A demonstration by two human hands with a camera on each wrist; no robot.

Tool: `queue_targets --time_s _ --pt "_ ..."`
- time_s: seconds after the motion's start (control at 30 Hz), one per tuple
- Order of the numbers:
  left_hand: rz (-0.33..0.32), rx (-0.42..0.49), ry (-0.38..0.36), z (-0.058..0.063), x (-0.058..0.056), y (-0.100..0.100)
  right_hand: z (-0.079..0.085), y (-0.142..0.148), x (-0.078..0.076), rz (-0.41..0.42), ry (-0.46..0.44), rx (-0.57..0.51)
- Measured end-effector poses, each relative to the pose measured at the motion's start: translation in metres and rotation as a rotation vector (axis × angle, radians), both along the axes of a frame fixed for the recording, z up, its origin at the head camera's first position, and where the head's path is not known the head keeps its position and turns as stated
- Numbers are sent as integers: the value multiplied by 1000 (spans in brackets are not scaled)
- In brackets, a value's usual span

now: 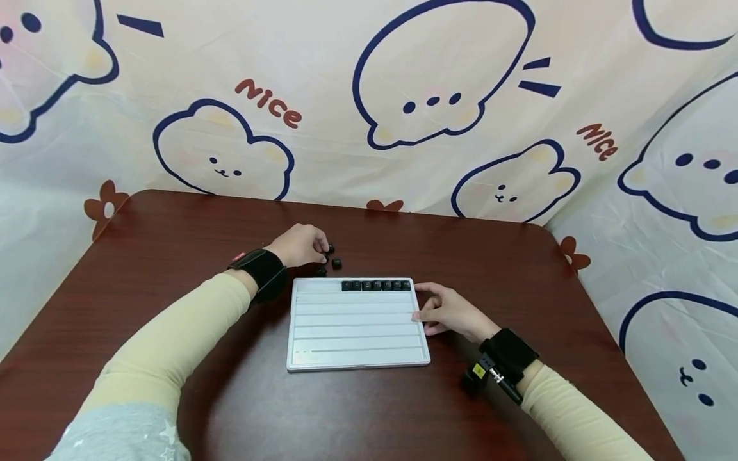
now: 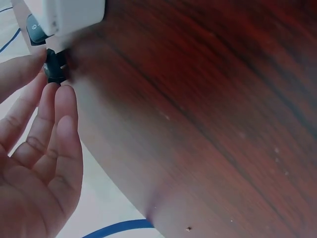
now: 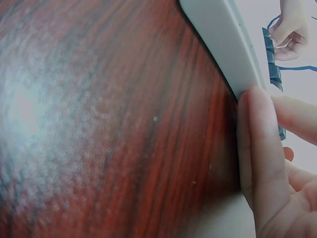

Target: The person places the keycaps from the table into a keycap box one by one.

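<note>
A flat white tray point(image 1: 357, 326) with raised ridges lies on the table. Several black keycaps point(image 1: 377, 285) stand in a line along its far row, toward the right. Beyond the tray's far left corner is my left hand point(image 1: 300, 246), among loose black keycaps. In the left wrist view its thumb and fingertips pinch one black keycap point(image 2: 53, 67); another keycap point(image 2: 35, 30), marked with a digit, lies beside the tray corner. My right hand point(image 1: 452, 312) grips the tray's right edge, thumb on the rim; in the right wrist view its fingers point(image 3: 265, 148) lie along the side wall.
The brown wooden table point(image 1: 242, 397) spreads around the tray. A loose keycap point(image 1: 337, 263) sits just past the tray's far edge. Behind the table hangs a white cloth point(image 1: 323, 166) with cartoon prints. Black bands with cameras wrap both wrists.
</note>
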State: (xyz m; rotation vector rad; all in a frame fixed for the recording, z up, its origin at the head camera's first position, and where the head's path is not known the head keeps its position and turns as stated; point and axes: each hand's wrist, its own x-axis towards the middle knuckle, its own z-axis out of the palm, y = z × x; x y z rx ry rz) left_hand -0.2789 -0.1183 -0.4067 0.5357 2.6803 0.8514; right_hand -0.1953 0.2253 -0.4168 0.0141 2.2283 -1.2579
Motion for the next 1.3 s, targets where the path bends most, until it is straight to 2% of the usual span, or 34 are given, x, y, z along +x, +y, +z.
queue_targets --time_s 0.27,0.7,1.0,1.3 --pt "-31 -3 -7 -2 -1 -2 0 -1 1 3 -6 -14" --pt "-35 14 -4 -2 2 -5 -1 1 -1 3 -1 -10" --pt "-22 18 1 -2 5 -5 -1 0 0 4 0 -9" --pt "8 66 -16 -3 7 -13 0 2 0 4 -2 -8"
